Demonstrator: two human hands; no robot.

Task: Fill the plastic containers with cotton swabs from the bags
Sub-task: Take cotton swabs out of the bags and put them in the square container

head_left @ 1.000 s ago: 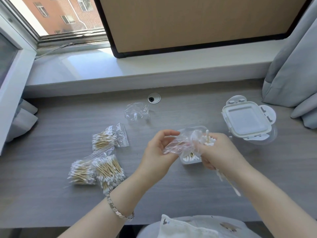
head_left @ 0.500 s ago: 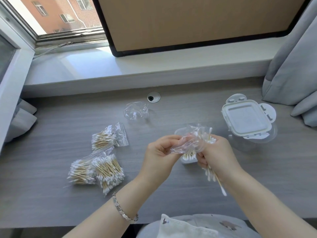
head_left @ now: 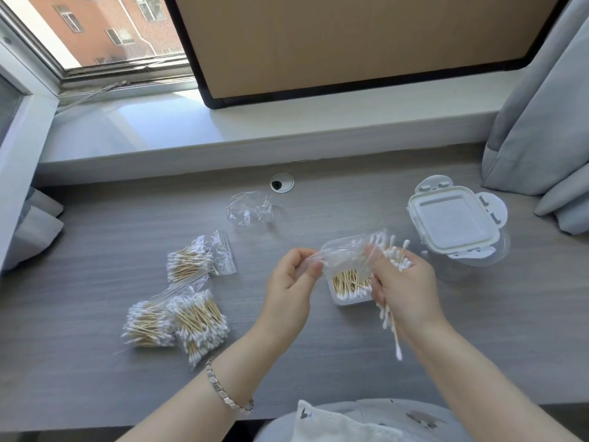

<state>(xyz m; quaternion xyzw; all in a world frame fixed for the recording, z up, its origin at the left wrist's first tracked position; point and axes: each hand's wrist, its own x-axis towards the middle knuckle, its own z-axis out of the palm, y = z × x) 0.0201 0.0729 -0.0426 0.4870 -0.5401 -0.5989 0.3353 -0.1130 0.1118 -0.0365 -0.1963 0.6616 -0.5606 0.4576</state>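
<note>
A small open plastic container (head_left: pixel 342 300) sits on the grey desk with cotton swabs lying in it. My right hand (head_left: pixel 403 287) grips a bundle of cotton swabs (head_left: pixel 395 258) just right of and above the container; swab ends stick out above and below the fist. My left hand (head_left: pixel 291 282) pinches a clear, nearly empty plastic bag (head_left: pixel 347 252) stretched between both hands over the container. Three full bags of swabs (head_left: pixel 191 314) lie to the left.
A crumpled empty bag (head_left: pixel 250 208) lies further back. A second container with a white clip lid (head_left: pixel 455 221) stands at the right, next to a grey curtain (head_left: pixel 541 122). A cable grommet (head_left: pixel 282 182) sits near the windowsill.
My left hand has drawn the clear bag leftward, away from the right hand. More of the swab bundle now shows outside the bag, and the container's contents are uncovered.
</note>
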